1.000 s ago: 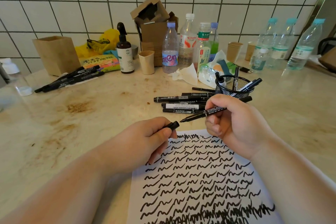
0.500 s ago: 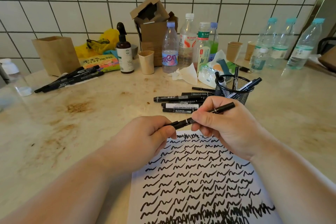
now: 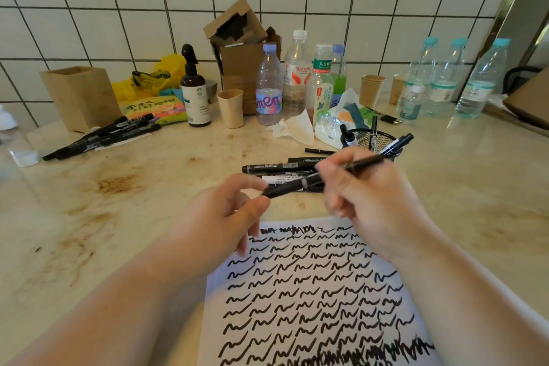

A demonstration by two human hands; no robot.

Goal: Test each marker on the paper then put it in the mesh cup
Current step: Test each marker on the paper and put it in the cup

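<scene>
My right hand [image 3: 371,196] grips a black marker [image 3: 300,184] above the top edge of the paper [image 3: 312,291], a white sheet covered in rows of black squiggles. The marker's cap is on. My left hand [image 3: 219,223] pinches its capped end between thumb and index finger. Behind my right hand, the black mesh cup [image 3: 364,137] holds several markers. A small pile of loose black markers [image 3: 276,168] lies on the counter between the cup and my hands.
A second group of markers [image 3: 104,137] lies at the far left beside a wooden box [image 3: 80,95]. Bottles [image 3: 269,86], paper cups [image 3: 231,108], a spray bottle [image 3: 194,95], a cardboard box [image 3: 237,47] and tissues [image 3: 292,128] line the tiled wall.
The cap in my left hand and the marker in my right hand came together. The cap now sits on the marker, and both hands have risen slightly.
</scene>
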